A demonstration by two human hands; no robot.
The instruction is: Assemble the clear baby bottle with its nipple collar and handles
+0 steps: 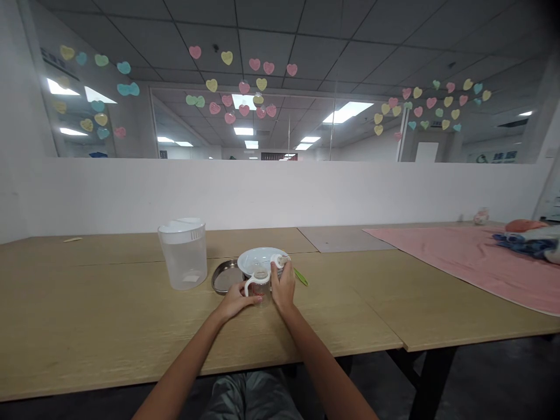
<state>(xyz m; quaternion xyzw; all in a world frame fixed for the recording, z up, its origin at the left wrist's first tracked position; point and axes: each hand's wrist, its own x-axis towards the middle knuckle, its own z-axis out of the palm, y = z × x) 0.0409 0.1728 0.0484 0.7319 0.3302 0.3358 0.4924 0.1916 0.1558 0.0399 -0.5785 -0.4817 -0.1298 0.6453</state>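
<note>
Left hand grips small clear cup on desk, right hand closed on its white lid, bowl just behind

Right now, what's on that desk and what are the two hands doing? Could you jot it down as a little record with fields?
Place: long wooden table against a white partition, paper hearts on the glass above
Left hand: steadying a small clear bottle with white handles
Right hand: gripping the bottle's white top part
Just behind: white bowl, metal dish, green stick
Left of them: clear plastic jug, lidded
Right side: pink cloth with bundled items at its far end
</note>
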